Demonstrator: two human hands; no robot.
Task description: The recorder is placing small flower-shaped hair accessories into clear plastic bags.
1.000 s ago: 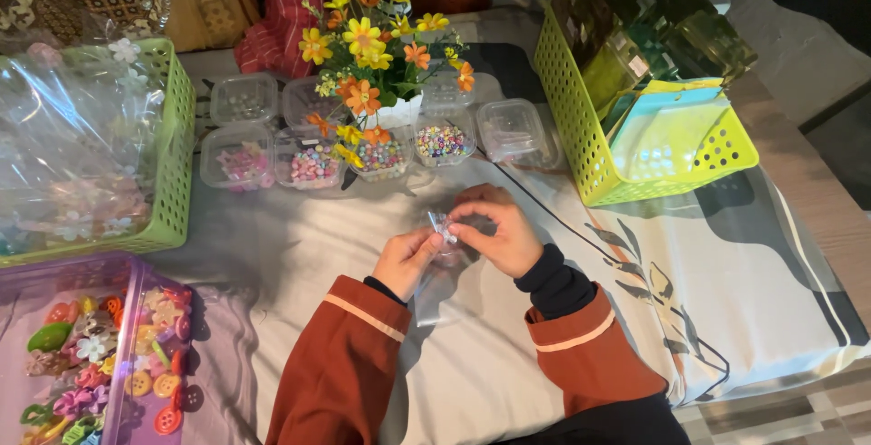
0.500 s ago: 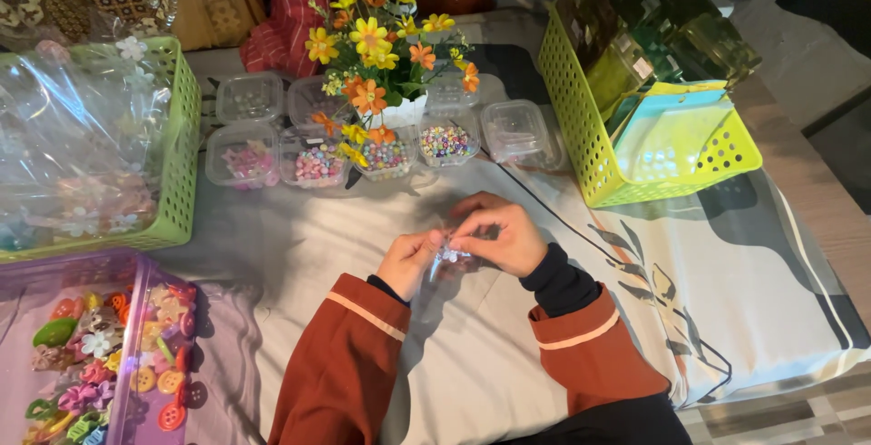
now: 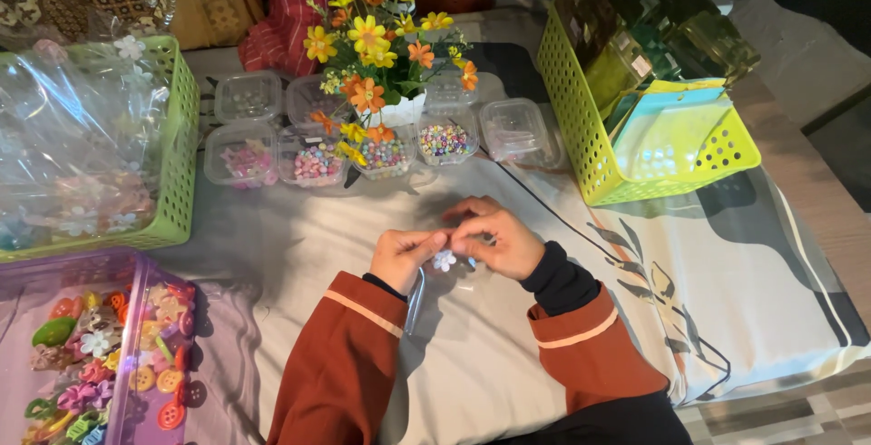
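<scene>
Over the pale cloth-covered table, my left hand [image 3: 405,255] and my right hand [image 3: 491,235] meet, fingertips together. Between them they pinch a small white flower-shaped piece [image 3: 444,261]. A clear plastic bag [image 3: 416,298] hangs down from my left hand's fingers. Both arms wear rust-red sleeves with a pale stripe and dark cuffs. Just beyond my hands stands a row of small clear boxes of coloured beads [image 3: 317,160].
A pot of yellow and orange artificial flowers [image 3: 376,37] stands among the bead boxes. A green basket of clear bags [image 3: 182,136] is at the left, a yellow-green basket [image 3: 581,127] at the right. A purple box of coloured buttons [image 3: 142,293] sits front left.
My hands have stayed together and drifted slightly nearer to me. The white flower-shaped piece now shows between the fingertips, and the clear bag hangs lower.
</scene>
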